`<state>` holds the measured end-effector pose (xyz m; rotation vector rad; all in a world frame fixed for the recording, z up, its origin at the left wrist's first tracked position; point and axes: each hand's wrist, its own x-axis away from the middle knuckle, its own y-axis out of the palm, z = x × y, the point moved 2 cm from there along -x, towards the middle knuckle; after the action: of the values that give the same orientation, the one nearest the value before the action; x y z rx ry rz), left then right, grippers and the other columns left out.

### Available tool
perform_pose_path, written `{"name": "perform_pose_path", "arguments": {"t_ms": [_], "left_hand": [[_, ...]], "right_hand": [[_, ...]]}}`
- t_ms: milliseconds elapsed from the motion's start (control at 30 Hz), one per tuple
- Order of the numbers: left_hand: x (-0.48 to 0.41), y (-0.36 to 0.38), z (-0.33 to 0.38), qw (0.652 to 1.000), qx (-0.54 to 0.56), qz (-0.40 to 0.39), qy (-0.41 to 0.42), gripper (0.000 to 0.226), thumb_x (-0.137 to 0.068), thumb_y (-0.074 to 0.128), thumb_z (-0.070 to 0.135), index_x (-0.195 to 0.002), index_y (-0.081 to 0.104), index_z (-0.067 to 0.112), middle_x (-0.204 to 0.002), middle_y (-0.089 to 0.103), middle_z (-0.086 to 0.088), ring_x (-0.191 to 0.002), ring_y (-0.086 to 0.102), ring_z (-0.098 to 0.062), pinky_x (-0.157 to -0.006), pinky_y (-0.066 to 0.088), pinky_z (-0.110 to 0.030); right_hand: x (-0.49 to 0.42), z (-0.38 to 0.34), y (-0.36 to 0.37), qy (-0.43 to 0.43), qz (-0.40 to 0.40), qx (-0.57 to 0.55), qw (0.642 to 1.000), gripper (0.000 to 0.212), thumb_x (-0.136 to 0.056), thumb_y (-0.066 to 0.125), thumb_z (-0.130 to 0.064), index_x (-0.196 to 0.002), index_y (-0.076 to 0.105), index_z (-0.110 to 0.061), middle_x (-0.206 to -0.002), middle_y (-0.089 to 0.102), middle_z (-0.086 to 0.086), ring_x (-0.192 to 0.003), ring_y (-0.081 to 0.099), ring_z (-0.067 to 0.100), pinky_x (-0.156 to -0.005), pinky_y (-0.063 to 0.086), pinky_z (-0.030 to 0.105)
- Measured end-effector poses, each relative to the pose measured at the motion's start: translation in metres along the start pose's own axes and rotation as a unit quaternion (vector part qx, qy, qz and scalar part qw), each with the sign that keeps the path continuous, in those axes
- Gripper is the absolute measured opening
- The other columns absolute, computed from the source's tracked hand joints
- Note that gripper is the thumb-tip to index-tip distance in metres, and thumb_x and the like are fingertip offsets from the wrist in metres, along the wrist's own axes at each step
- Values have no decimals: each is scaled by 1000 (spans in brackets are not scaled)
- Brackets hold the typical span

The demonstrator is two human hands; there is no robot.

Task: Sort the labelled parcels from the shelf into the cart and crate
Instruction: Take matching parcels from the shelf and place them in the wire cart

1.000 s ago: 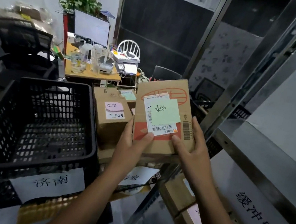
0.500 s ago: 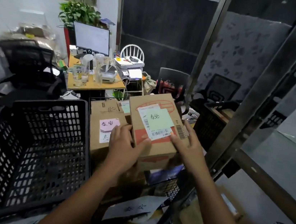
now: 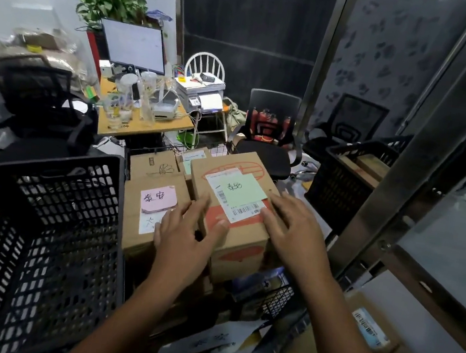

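Observation:
A cardboard parcel (image 3: 243,238) with a white shipping label and a green handwritten note lies flat in the wire cart (image 3: 279,296), beside a parcel with a pink note (image 3: 141,235). My left hand (image 3: 184,236) hovers at the parcel's left edge with fingers spread and the thumb touching its top. My right hand (image 3: 293,228) rests flat on the parcel's right side, fingers straight. Neither hand grips it. A large black plastic crate (image 3: 39,239) stands to the left of the cart; nothing shows inside it.
The metal shelf post (image 3: 400,198) rises on the right, with more parcels (image 3: 368,330) on a lower shelf. Another black crate (image 3: 341,175) with boxes sits behind the post. A desk (image 3: 143,126), office chairs and a printer fill the background.
The green-note parcel went from held up in both hands down into the cart beside the pink-note parcel. Both hands have loosened and now lie open on it.

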<state>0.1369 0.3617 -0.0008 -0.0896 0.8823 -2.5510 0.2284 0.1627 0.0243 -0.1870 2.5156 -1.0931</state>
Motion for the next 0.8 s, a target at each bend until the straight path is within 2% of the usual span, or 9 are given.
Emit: {"name": "perform_pose_path", "arguments": {"t_ms": [133, 200, 267, 400, 467, 600, 667, 800], "left_hand": [[-1, -1, -1, 999, -24, -21, 6, 69, -90, 41, 78, -153, 21, 59, -165, 28, 7, -154, 16, -23, -125, 11, -57], [-3, -5, -1, 999, -25, -36, 8, 70, -89, 40, 79, -153, 21, 59, -165, 28, 6, -154, 16, -24, -125, 11, -56], [-5, -11, 1, 998, -37, -53, 9, 75, -84, 35, 83, -153, 22, 57, -165, 27, 5, -154, 14, -25, -124, 10, -57], [-1, -22, 5, 994, -66, -80, 38, 70, -93, 44, 74, -155, 24, 51, -169, 15, 4, -157, 4, -25, -125, 5, -58], [5, -28, 4, 992, -72, -83, 63, 71, -92, 44, 75, -156, 25, 48, -169, 13, 6, -157, 0, -24, -125, 2, -60], [31, -34, -7, 984, -79, -80, 141, 73, -95, 40, 73, -159, 23, 42, -171, 10, 7, -158, -8, -23, -125, -4, -59], [50, -34, -12, 976, -61, -76, 194, 70, -97, 38, 71, -157, 32, 36, -170, 16, 6, -158, -5, -22, -126, -3, -57], [96, -20, -17, 952, 64, -64, 291, 62, -97, 46, 58, -147, 54, 21, -157, 44, 1, -155, 17, -25, -124, 20, -59]], "right_hand": [[16, -5, 3, 15, -25, 55, 998, 68, -94, 51, -67, -155, 42, -38, -168, 24, -8, -157, 7, 13, -125, 18, 42], [20, -10, 3, 14, -16, 66, 998, 73, -92, 46, -74, -155, 41, -38, -170, 21, -7, -157, -2, 10, -126, 16, 43], [24, -18, 1, 9, -5, 77, 997, 75, -92, 44, -75, -155, 42, -35, -169, 23, -4, -157, -3, 10, -127, 14, 42], [50, -35, 2, 32, 10, 84, 996, 68, -98, 50, -61, -159, 35, -35, -169, 21, -11, -158, 0, 11, -129, 12, 40], [70, -42, 5, 62, 8, 99, 993, 70, -98, 46, -62, -161, 30, -34, -170, 18, -9, -158, 1, 14, -129, 11, 42], [120, -55, 13, 99, 54, 101, 989, 69, -100, 50, -54, -161, 24, -36, -172, 9, -7, -159, -3, 15, -124, 4, 33], [147, -60, 15, 121, 72, 98, 985, 68, -100, 50, -54, -161, 23, -38, -171, 10, -9, -159, -2, 14, -125, 5, 35], [209, -54, 12, 210, 81, 116, 968, 78, -95, 35, -76, -161, 27, -35, -171, 16, -5, -159, 6, 17, -129, 11, 42]]}}
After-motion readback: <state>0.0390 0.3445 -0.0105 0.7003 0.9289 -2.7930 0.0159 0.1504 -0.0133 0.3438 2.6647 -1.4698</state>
